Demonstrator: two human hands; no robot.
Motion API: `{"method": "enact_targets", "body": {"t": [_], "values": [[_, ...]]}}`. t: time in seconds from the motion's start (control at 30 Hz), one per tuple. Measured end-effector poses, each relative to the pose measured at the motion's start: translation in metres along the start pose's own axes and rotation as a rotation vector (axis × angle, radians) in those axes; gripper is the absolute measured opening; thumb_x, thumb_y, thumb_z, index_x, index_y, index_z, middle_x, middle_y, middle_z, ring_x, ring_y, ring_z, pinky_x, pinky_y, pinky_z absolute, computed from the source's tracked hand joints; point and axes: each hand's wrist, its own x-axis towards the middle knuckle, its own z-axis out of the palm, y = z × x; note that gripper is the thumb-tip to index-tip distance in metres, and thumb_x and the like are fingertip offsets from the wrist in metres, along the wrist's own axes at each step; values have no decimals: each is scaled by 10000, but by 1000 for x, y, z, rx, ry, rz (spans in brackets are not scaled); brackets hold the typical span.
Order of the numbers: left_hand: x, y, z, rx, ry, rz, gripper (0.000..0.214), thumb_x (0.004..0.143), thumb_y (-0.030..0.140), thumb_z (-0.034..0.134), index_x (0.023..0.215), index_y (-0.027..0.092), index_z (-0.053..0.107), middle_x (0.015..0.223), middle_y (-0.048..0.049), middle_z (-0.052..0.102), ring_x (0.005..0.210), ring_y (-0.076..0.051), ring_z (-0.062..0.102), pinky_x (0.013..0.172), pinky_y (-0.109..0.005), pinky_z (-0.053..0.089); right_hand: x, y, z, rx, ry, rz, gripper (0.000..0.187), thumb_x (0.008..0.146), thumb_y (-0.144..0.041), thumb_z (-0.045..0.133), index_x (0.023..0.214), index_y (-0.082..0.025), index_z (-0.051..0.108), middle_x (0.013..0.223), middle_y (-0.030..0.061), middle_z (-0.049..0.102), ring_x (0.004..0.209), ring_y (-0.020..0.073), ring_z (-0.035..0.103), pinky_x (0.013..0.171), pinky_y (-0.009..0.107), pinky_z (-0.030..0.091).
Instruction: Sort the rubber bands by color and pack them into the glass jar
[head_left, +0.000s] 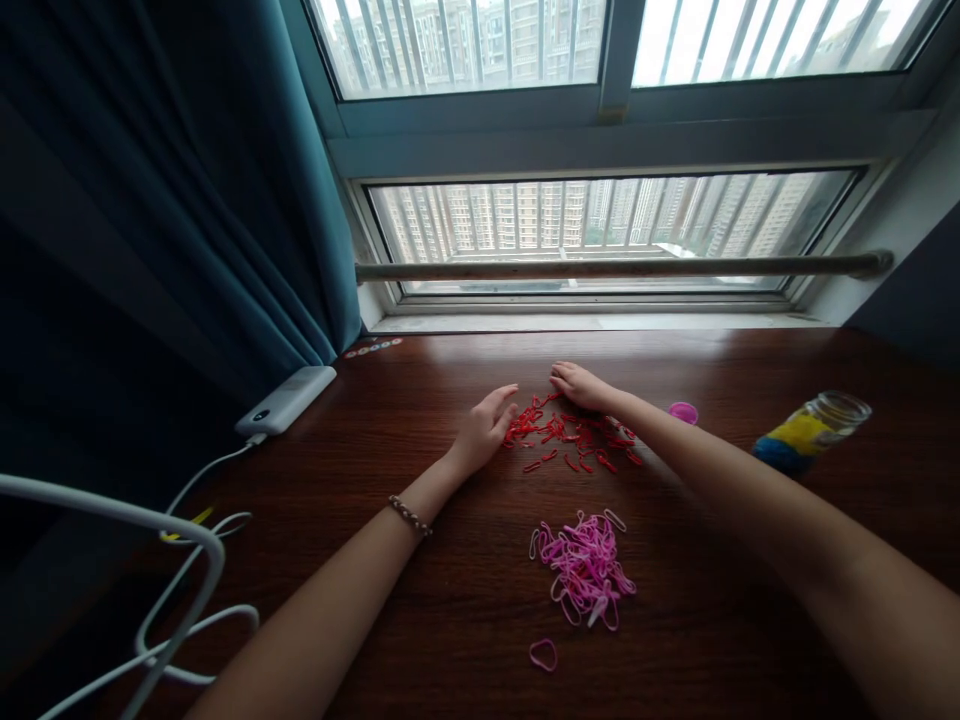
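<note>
My left hand lies at the left edge of a loose pile of small red clips, its thumb apart from the fingers. At the far side of the same pile rests my right hand, fingers stretched out over the table, nothing visibly gripped. My right forearm hides part of the pile's right side. Several red clips are scattered along its near edge. Closer to me is a heap of pink clips, with one heart-shaped pink loop apart from it. The clips are too small for me to tell their exact kind.
A clear jar with yellow and blue bands is at the right, beside a small pink lid. A white power bank with a white cable sits at the left by the blue curtain. The window borders the wooden table.
</note>
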Motion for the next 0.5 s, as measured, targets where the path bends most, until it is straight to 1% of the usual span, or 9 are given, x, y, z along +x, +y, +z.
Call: {"method": "enact_targets", "body": {"t": [0.03,0.1,0.17,0.2,0.23,0.3,0.37,0.43,0.5], "values": [[0,-5,1,49,15,-22,403,872,325,381,1220,138,457,1276,-110,493,1200,-209,435,1027,-373,340,-10,-9,6,9,-21,-30,333,844,-257,476,1140,-129,557,1259,132,507,1203,237,426,1014,369,326],[0,-11,4,133,-21,-32,446,850,334,421,1238,116,440,1312,-129,451,1243,-225,380,1051,-393,301,-36,-29,11,34,-68,-116,367,840,-298,490,1178,-162,533,1295,96,478,1231,204,393,1038,326,303],[-1,-11,6,165,-116,6,474,837,345,445,1255,123,428,1338,-126,421,1276,-228,328,1067,-395,270,-63,-44,3,110,-135,-325,367,876,-305,420,1218,-199,500,1307,64,469,1246,184,371,1045,330,299],[-2,-8,6,153,-175,34,471,834,348,451,1256,139,433,1343,-116,418,1281,-225,318,1070,-391,263,-75,-49,-4,137,-137,-372,355,887,-298,393,1217,-218,500,1300,52,476,1236,176,384,1038,327,312],[-3,-5,5,121,-235,60,458,833,347,456,1250,158,444,1340,-103,425,1277,-220,325,1069,-384,265,-86,-51,-13,147,-116,-375,347,890,-294,385,1207,-225,508,1286,51,489,1216,178,408,1025,330,328],[-3,2,-1,0,-361,82,443,830,338,466,1248,194,449,1314,-82,459,1234,-207,390,1045,-363,302,-104,-48,-32,105,-45,-269,342,883,-303,396,1192,-218,516,1234,76,524,1151,198,468,977,346,376],[-1,5,-12,-130,-463,53,494,799,338,522,1267,215,423,1275,-75,495,1163,-200,463,996,-347,359,-120,-38,-46,-41,-1,-76,394,838,-389,472,1176,-194,527,1139,124,558,1055,251,518,903,392,416],[1,4,-23,-166,-487,-1,623,703,356,638,1270,220,418,1241,-82,506,1104,-214,498,947,-348,396,-134,-29,-52,-193,-9,88,530,748,-504,557,1164,-175,536,1045,155,557,965,295,536,826,423,437],[3,1,-30,-94,-448,-55,729,568,374,740,1227,212,474,1172,-89,521,1038,-234,515,898,-356,417,-145,-24,-51,-245,-34,166,602,706,-551,578,1172,-172,527,1003,153,534,897,284,549,779,396,447]]}}
